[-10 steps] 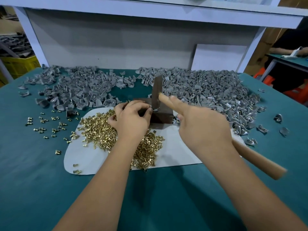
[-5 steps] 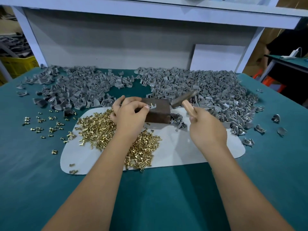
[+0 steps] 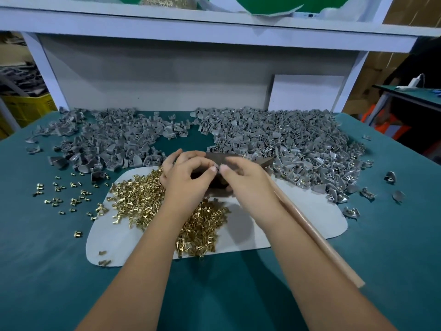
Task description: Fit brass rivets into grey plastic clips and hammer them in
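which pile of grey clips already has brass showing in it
The right pile of grey clips: brass rivets glint among the clips along its near edge, by the white mat. The left pile shows plain grey only.

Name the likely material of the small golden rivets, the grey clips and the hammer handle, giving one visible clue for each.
Rivets: probably brass, a shiny yellow metallic glint. Grey clips: likely moulded plastic, a matte, even grey with thin curved shapes. Hammer handle: seemingly wood, pale tan and smooth, though blur hides any grain.
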